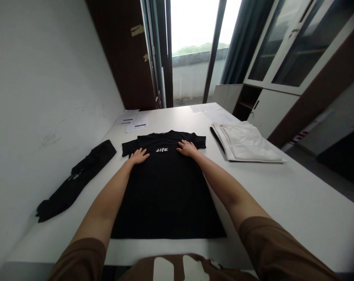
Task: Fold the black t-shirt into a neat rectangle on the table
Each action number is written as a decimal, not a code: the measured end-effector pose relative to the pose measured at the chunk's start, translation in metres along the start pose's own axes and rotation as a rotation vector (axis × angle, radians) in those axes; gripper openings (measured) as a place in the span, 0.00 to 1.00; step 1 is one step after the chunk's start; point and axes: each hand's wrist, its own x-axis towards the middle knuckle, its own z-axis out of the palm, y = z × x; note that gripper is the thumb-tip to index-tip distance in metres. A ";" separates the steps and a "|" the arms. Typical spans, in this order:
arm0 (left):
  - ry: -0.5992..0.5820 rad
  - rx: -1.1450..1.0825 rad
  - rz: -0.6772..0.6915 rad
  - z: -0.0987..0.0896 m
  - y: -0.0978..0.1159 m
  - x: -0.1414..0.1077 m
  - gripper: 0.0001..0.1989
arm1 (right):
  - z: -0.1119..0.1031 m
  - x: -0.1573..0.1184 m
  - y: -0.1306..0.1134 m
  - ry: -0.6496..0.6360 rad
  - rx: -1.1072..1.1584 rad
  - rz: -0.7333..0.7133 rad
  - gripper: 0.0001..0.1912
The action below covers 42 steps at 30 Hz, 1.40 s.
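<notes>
A black T-shirt (168, 191) lies spread flat on the white table, its collar at the far side and its hem toward me. Small white lettering (162, 150) runs across its chest. My left hand (138, 156) rests on the shirt near the left sleeve, fingers spread. On the opposite side of the chest, my right hand (187, 148) lies flat with its fingers stretched out. Both palms press on the cloth without gripping it.
Along the wall at left lies a folded black garment (77, 177). A stack of folded white cloth (247, 142) sits at right, something black beneath it. Papers (132, 120) lie at the far left, more sheets (214, 113) at the far end. White cabinets (274, 109) stand beyond.
</notes>
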 end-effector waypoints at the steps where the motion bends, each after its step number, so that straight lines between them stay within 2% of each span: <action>1: 0.001 -0.001 -0.005 0.000 0.000 0.003 0.40 | 0.000 0.002 0.000 0.001 -0.006 0.002 0.36; 6: 0.029 -0.017 -0.046 0.011 0.007 0.008 0.46 | 0.001 0.014 -0.002 0.001 -0.022 0.015 0.36; 12: 0.087 -0.036 -0.052 0.017 0.008 0.008 0.45 | 0.003 0.018 0.001 -0.025 0.006 0.008 0.38; 16: 0.081 -0.041 -0.042 0.016 0.007 0.006 0.46 | 0.007 0.009 0.000 0.081 -0.009 -0.007 0.35; 20: 0.158 -0.025 -0.010 0.021 0.018 0.001 0.45 | 0.005 0.001 -0.005 0.140 0.000 -0.010 0.32; 24: 0.212 -0.011 0.124 0.026 0.045 -0.003 0.42 | -0.004 -0.003 -0.005 0.221 0.087 -0.008 0.27; 29: 0.233 -0.044 0.272 0.028 0.093 -0.007 0.41 | -0.014 -0.009 0.006 0.361 0.372 0.112 0.27; 33: 0.258 -0.071 0.386 0.031 0.131 -0.017 0.40 | -0.019 -0.014 0.015 0.426 0.548 0.141 0.27; 37: 0.252 -0.079 0.530 0.041 0.165 -0.039 0.38 | -0.020 -0.015 0.014 0.446 0.595 0.155 0.29; 42: 0.231 -0.064 0.778 0.054 0.195 -0.082 0.39 | -0.018 -0.015 0.006 0.379 0.472 0.126 0.25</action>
